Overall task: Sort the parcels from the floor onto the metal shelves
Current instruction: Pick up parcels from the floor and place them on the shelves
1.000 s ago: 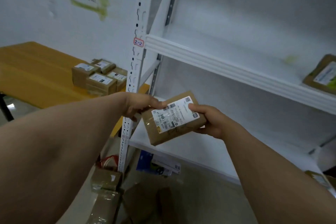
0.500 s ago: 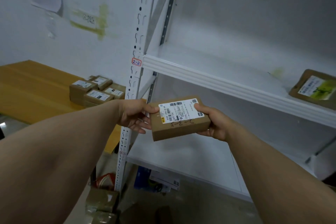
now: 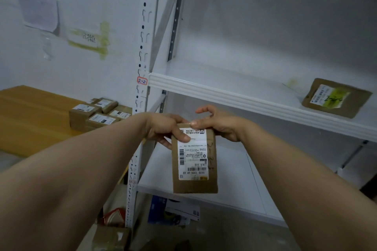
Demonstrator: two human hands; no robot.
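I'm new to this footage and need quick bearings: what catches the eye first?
A brown parcel hangs at centre, label toward the camera, held at its top by the left hand and right hand. A second parcel lies on the white upper shelf at right; small boxes sit on a wooden table at left.

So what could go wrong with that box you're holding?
The parcel hangs from its top end only, pinched by the left hand and right hand, so it could slip and fall onto the boxes on the floor. Its label is upside down, so it might be misread and land on the wrong shelf.
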